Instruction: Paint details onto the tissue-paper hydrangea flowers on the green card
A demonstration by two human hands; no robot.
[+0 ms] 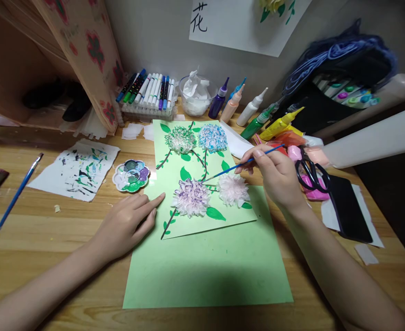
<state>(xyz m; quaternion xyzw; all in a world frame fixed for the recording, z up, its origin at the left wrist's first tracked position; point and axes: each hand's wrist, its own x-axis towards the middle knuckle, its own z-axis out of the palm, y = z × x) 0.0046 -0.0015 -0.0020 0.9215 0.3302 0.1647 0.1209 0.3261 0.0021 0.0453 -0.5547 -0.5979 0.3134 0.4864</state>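
Note:
My right hand (274,172) pinches a thin blue paintbrush (235,166), its tip at the upper right edge of a purple-tinted paper flower (192,197). That flower is one of several ruffled ones on a pale green sheet (188,230) with painted stems and leaves. Beside it sits a pale pink flower (233,189); behind are a green-tipped flower (180,139) and a blue-tipped flower (212,137). My left hand (133,218) rests with its index finger stretched out at the sheet's left edge, holding nothing. Near it lies a flower-shaped paint palette (118,177) with green, purple and dark paint.
A larger green sheet (209,280) lies underneath. To the left are a paint-stained tissue (57,177) and another blue brush (18,197). Markers (150,89), a clear bowl (185,103) and paint bottles (252,110) stand behind. Black scissors (312,174) and a phone (350,209) lie right.

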